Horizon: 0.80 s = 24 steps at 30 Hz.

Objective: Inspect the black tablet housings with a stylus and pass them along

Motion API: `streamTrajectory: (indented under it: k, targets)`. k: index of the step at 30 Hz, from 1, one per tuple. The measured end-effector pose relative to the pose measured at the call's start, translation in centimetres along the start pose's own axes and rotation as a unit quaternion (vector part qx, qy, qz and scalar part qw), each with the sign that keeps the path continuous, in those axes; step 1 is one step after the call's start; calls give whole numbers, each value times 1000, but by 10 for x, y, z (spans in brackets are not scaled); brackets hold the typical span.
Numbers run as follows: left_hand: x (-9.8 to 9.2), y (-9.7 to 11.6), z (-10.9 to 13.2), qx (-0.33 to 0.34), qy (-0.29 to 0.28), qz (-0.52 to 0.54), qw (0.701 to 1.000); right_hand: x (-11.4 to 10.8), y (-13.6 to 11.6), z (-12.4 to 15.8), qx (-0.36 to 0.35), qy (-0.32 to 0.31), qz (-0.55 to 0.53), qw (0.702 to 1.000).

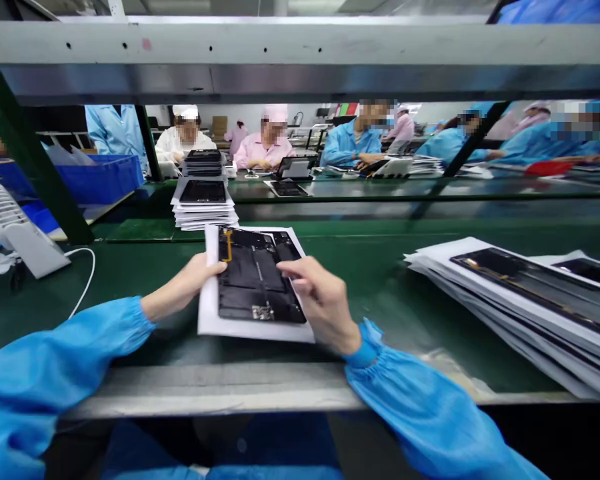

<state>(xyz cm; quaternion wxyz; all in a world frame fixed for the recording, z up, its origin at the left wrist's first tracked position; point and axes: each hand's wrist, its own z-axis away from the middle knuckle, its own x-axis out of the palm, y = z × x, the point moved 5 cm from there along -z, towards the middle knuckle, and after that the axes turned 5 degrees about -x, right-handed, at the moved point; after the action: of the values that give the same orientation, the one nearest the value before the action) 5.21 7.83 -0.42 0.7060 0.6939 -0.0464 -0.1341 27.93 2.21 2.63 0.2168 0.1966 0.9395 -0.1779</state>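
Observation:
In front of me is an open black tablet housing (254,280) with battery packs and an orange flex cable (229,245), lying on white sheets (209,313). My left hand (193,283) pinches the left edge, its thumb on the housing and its fingers hidden underneath. My right hand (323,300) is closed at the right edge, with curled fingers and the index finger touching the housing. Part of a second black panel (286,247) shows behind the housing's upper right.
To the right, a stack of white sheets and black panels (510,313) reaches the table edge. Another stack (205,215) stands ahead. At left are a white slatted device (25,230), its cable (87,287) and a blue bin (97,179). Overhead runs a metal shelf (300,47); co-workers sit beyond.

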Motion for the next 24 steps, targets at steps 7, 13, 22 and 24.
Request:
streamTrajectory:
  k: [7, 13, 22, 24]
  targets:
    - [-65, -22, 108, -116, 117, 30, 986, -20, -13, 24, 116, 108, -60, 985]
    - [-69, -37, 102, -70, 76, -97, 990, 32, -91, 39, 113, -26, -195, 974]
    - [-69, -21, 149, 138, 57, -531, 834, 98, -148, 41, 32, -155, -144, 977]
    - [-59, -25, 158, 164, 7, -484, 860, 107, -148, 43, 16, -169, -111, 979]
